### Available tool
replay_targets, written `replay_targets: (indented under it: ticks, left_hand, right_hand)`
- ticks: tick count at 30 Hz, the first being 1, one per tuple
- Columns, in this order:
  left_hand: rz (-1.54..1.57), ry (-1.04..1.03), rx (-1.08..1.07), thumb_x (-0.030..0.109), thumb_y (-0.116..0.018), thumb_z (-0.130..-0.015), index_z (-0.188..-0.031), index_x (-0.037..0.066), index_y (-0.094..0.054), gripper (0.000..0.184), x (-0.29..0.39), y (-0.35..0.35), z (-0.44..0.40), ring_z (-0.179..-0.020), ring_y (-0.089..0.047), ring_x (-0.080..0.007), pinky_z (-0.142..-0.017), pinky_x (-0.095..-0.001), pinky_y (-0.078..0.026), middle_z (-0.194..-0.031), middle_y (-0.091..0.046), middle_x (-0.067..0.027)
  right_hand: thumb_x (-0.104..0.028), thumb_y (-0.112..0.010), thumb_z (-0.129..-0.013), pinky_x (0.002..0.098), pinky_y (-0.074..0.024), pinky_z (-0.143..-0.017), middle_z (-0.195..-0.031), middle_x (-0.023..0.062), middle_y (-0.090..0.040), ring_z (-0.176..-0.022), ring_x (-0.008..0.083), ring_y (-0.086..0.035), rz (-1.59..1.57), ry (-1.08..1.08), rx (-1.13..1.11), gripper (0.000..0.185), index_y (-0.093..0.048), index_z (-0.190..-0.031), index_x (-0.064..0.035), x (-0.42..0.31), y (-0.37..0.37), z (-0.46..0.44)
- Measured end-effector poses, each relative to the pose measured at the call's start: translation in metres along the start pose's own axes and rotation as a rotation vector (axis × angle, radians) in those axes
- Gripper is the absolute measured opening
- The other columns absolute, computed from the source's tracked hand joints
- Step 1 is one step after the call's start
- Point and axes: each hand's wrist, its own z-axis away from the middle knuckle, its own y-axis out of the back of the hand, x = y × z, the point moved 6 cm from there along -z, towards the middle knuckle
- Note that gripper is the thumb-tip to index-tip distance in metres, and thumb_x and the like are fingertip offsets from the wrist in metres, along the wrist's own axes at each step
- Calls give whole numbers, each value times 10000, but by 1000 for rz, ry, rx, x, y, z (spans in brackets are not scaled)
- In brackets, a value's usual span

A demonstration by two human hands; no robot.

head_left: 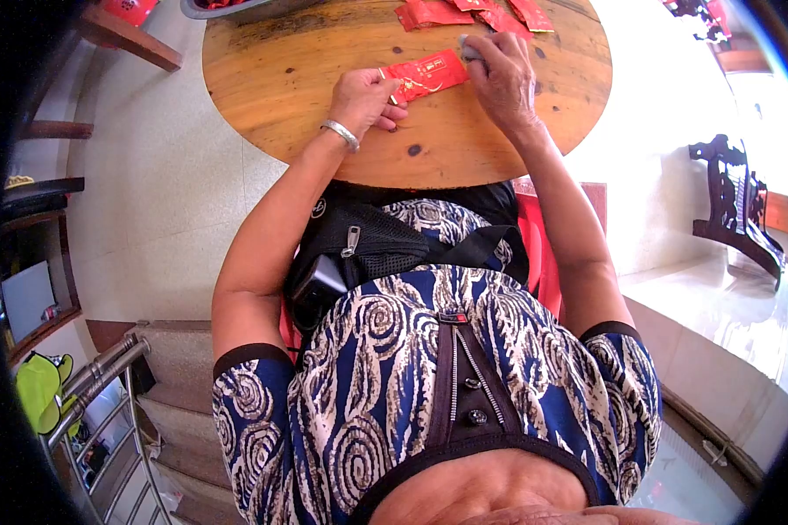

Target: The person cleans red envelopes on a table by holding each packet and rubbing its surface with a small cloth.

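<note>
A red printed packet (433, 75) lies over the round wooden table, its left end pinched between the thumb and fingers of my left hand (366, 100), which wears a silver bracelet. Just beyond the packet's right end is my right hand (503, 80), its fingers closed on a small greyish object (471, 50) that is too small to name. Several more red packets (499, 13) are spread at the far edge of the table, above my right hand.
The wooden table (271, 96) has a metal basin (254, 9) at its far left. A dark carved chair (731, 197) stands at the right. Metal railings (105, 376) and steps are at the lower left. A black bag (359, 236) rests on my lap.
</note>
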Motion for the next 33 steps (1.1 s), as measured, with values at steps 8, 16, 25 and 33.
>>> replay_targets:
  ticks: [8, 16, 25, 33]
  left_hand:
    - [-6, -2, 23, 224, -576, -942, -1011, 20, -643, 226, 4, -1, 3, -609, -667, -129, -460, -232, -540, -817, -679, -88]
    - [-4, -9, 5, 223, -578, -940, -1040, 22, -647, 236, 2, 0, 1, -604, -662, -120, -463, -226, -539, -814, -677, -82]
    - [-15, 9, 5, 221, -583, -936, -1033, 21, -646, 230, -1, 1, -2, -593, -657, -122, -450, -228, -533, -805, -671, -76]
    - [-13, -14, 20, 203, -569, -932, -937, -8, -645, 225, 2, -1, 1, -619, -684, -164, -456, -260, -542, -797, -680, -100]
  right_hand:
    - [-97, -663, -721, 404, -495, -777, -894, 88, -567, -903, 286, -557, -212, 183, -257, 206, -675, -925, -120, -37, -29, 19]
    - [-127, -632, -743, 420, -488, -780, -895, 85, -568, -930, 286, -554, -96, 176, -320, 152, -689, -883, -138, -35, -28, 15]
    - [-160, -635, -765, 429, -478, -799, -926, 82, -581, -946, 291, -553, 1, 12, -274, 136, -690, -888, -138, 0, -22, 11]
    - [-12, -629, -742, 385, -482, -794, -935, 95, -594, -896, 297, -552, -170, 127, -86, 296, -674, -1023, -91, -33, -12, 2]
